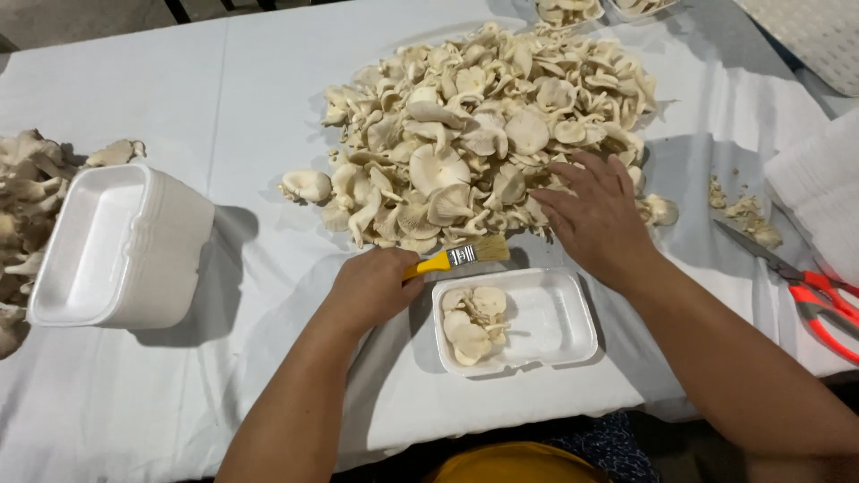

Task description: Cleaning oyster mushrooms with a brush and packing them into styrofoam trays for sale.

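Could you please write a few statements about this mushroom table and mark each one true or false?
1. The left hand holds a yellow-handled brush. True.
2. The right hand holds the scissors. False: its fingers rest on the mushroom pile, and the scissors lie untouched on the table to the right.
3. The small foam tray in front of the person is full to the rim. False: only a few mushrooms lie at its left end.
4. A stack of empty foam trays sits to the left. True.
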